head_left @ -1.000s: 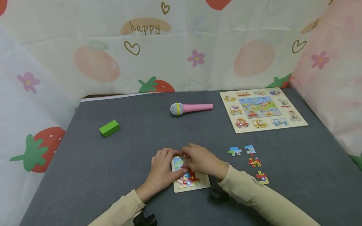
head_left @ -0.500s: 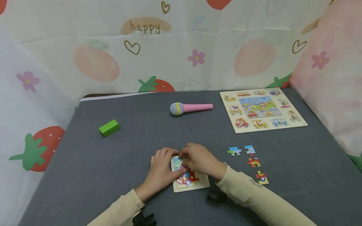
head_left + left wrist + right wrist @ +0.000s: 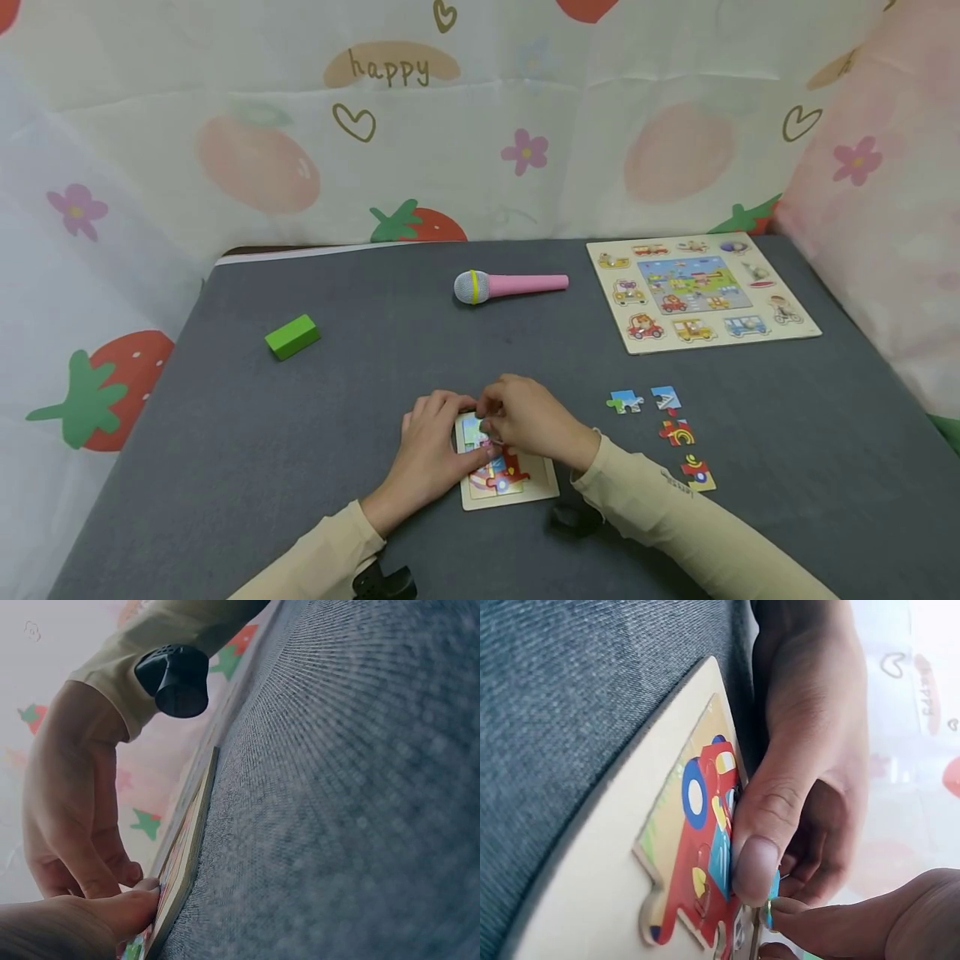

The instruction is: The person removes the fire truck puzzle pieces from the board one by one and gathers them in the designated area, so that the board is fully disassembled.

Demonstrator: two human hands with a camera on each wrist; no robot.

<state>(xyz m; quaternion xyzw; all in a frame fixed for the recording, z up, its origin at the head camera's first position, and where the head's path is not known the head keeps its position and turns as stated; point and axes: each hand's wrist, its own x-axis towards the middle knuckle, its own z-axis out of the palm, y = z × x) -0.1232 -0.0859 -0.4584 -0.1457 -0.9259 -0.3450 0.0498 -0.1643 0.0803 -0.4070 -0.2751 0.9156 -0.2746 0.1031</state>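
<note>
A small wooden jigsaw board [image 3: 542,483] with a partly filled red vehicle picture lies at the table's near middle. My left hand [image 3: 429,450] holds its left side, the thumb across the picture and the other fingers round the far left corner. Over the board's far part, my right hand [image 3: 528,421] has its fingers bent down, pinching a small blue-and-green puzzle piece [image 3: 772,900] close to the left thumb in the right wrist view. Its fingertips partly hide the piece. From the left wrist, the board [image 3: 184,862] shows edge-on, lying flat on the cloth.
Right of the board lie several loose pieces, including a blue-green puzzle piece [image 3: 625,402] and a red-yellow one [image 3: 698,473]. Farther back are a pink toy microphone [image 3: 525,285] and a large vehicle puzzle board [image 3: 615,321]. A green block [image 3: 292,337] sits at left.
Both hands keep their places at the board; the right hand's knuckles rise very slightly. The loose pieces stay where they were, and the head view shifts a little.
</note>
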